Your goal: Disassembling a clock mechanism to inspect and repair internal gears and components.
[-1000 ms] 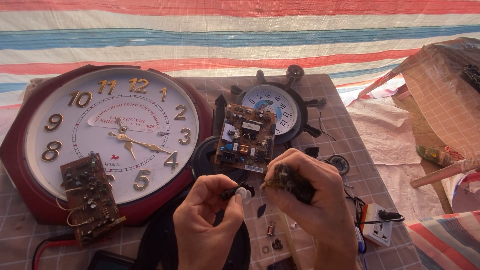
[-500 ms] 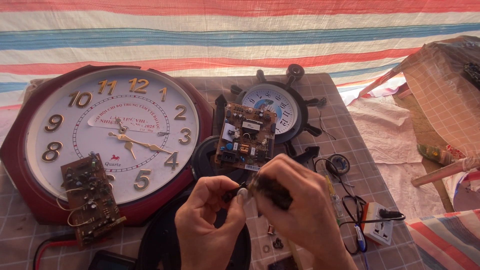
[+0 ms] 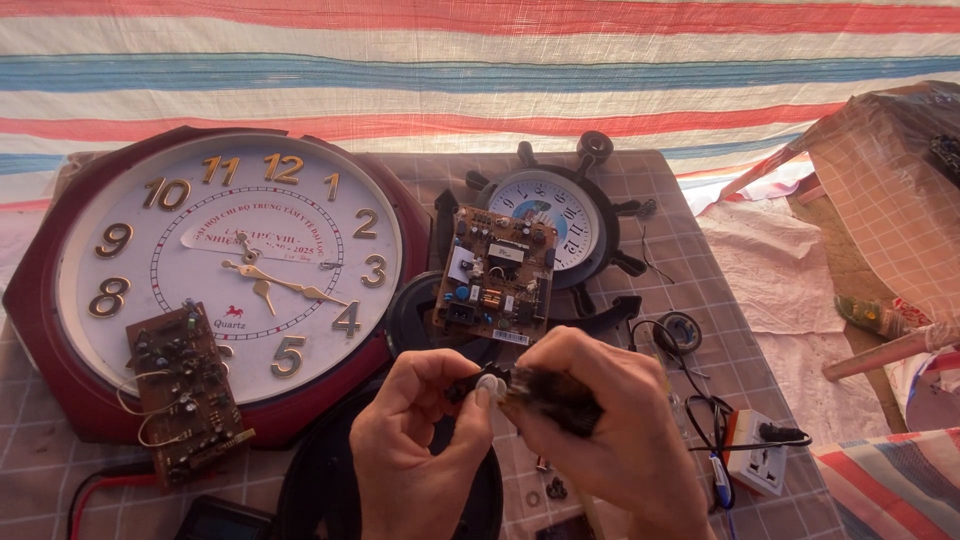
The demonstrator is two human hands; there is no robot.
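Observation:
My left hand [image 3: 415, 450] and my right hand [image 3: 605, 430] meet low in the middle of the head view, both pinching one small black part [image 3: 545, 392] with a white round piece at the fingertips. My right hand wraps most of the part, so its shape is hidden. Just behind the hands a brown circuit board [image 3: 495, 275] leans on a small ship's-wheel clock [image 3: 565, 215]. A large round wall clock [image 3: 230, 265] with a dark red rim lies to the left.
A second brown circuit board [image 3: 185, 390] rests on the big clock's lower edge. A white socket adapter [image 3: 758, 455] with black cables lies to the right. A black round disc [image 3: 320, 490] sits under my hands. Striped tarp [image 3: 480, 70] hangs behind the table.
My right hand has turned over the small part and closed further around it. Both hands have stayed in the same place.

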